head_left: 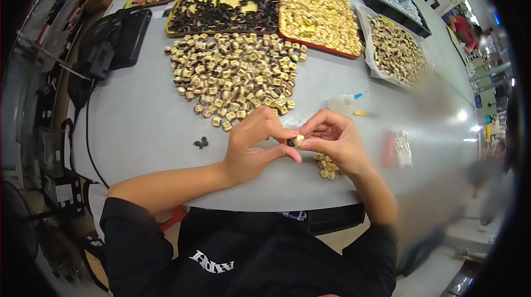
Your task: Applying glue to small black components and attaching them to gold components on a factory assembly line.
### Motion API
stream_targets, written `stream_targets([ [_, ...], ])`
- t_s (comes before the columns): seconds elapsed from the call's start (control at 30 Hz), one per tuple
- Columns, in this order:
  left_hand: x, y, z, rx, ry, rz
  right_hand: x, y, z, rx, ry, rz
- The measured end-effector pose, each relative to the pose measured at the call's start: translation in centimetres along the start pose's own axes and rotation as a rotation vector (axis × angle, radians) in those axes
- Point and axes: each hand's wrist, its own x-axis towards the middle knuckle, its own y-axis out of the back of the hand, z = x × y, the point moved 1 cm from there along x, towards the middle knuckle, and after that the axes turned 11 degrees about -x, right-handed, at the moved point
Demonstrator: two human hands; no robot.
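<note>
- Head view, centre of the frame: a small two-tone piece (pixel 298 141), cream and dark, was held over the grey table (pixel 144 136). The left hand (pixel 249 145) had its fingers narrowed about the dark side; the right hand (pixel 338 141) had its fingers pinched on the cream side.
- The piece looked light and probably fairly stiff, perhaps brittle at thin parts; whether it was slippery could not be told. Opposite outer sides, taken with fingertips, seemed the safest hold.
- Just below the right hand lay a cluster of cream pieces (pixel 327 168); left of the left hand, a few dark pieces (pixel 201 142).
- The table's near edge curved below the forearms. A heap of blocks (pixel 235 73) bounded the upper middle, and a squeeze bottle (pixel 339 103) stood in the way at upper right of the hands. The widest open room lay left of the heap.
</note>
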Motion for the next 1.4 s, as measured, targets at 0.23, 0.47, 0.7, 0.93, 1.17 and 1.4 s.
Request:
stream_targets([
  [0.23, -0.2, 0.0, -0.2, -0.006, -0.011, -0.006, 0.1, 0.2, 0.9, 0.000, -0.005, -0.014],
  [0.47, 0.0, 0.2, 0.2, 0.066, -0.029, -0.036, 0.3, 0.1, 1.8, 0.114, -0.036, -0.042],
  [0.7, 0.0, 0.2, -0.3, 0.081, -0.026, -0.055, 0.4, -0.1, 2.2, 0.239, -0.040, -0.071],
  [0.93, 0.1, 0.0, -0.3, 0.057, -0.007, -0.064, 0.5, -0.2, 2.0, 0.331, 0.006, -0.141],
  [1.17, 0.0, 0.0, -0.2, 0.075, -0.034, -0.076, 0.5, 0.3, 2.2, 0.290, 0.064, -0.122],
  [1.4, -0.1, 0.0, -0.1, 0.177, -0.128, -0.101, 0.2, 0.1, 2.0, 0.197, 0.090, -0.073],
])
